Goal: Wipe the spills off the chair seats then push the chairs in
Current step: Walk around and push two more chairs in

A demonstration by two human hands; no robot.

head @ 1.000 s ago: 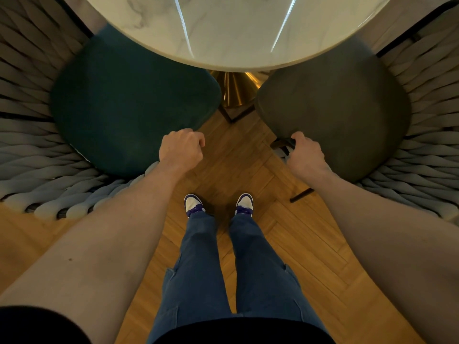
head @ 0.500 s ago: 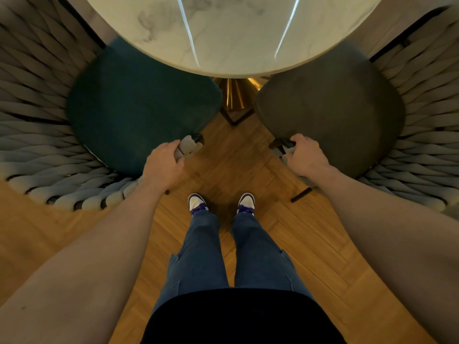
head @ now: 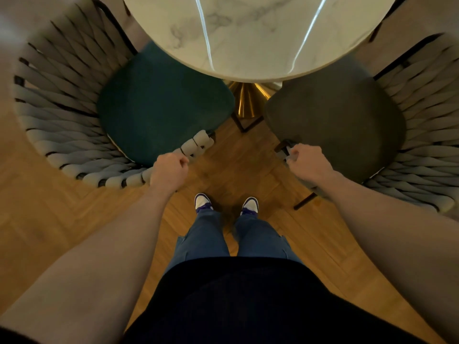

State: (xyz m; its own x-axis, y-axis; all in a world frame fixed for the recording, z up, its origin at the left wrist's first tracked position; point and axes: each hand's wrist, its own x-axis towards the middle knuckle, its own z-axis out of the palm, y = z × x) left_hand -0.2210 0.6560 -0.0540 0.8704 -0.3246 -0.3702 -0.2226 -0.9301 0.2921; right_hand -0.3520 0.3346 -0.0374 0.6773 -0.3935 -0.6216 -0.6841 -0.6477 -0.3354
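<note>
The teal chair (head: 159,105) stands on the left, its seat front tucked under the marble tabletop (head: 248,33). The left hand (head: 169,171) is curled into a fist around the end of its woven armrest (head: 196,146). The grey chair (head: 335,120) stands on the right, also partly under the tabletop, and the right hand (head: 308,162) is closed on its arm end. The padded weave probably gives, the frame beneath stays stiff; both chairs should slide easily over the wooden floor (head: 49,219).
</note>
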